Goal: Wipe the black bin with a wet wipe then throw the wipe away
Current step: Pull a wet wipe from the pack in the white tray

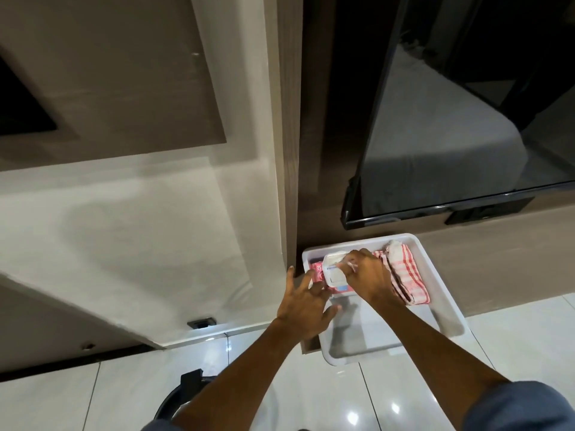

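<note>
A pink wet wipe pack with its white flip lid raised lies at the far left of a white tray. My right hand pinches a white wipe at the pack's opening. My left hand rests on the pack's near edge with its fingers spread. The black bin shows only as a curved rim at the bottom, partly hidden by my left forearm.
A folded red-and-white striped cloth lies in the tray to the right of the pack. The tray sits on a glossy white tiled floor against a brown wall panel. A black TV screen hangs above it.
</note>
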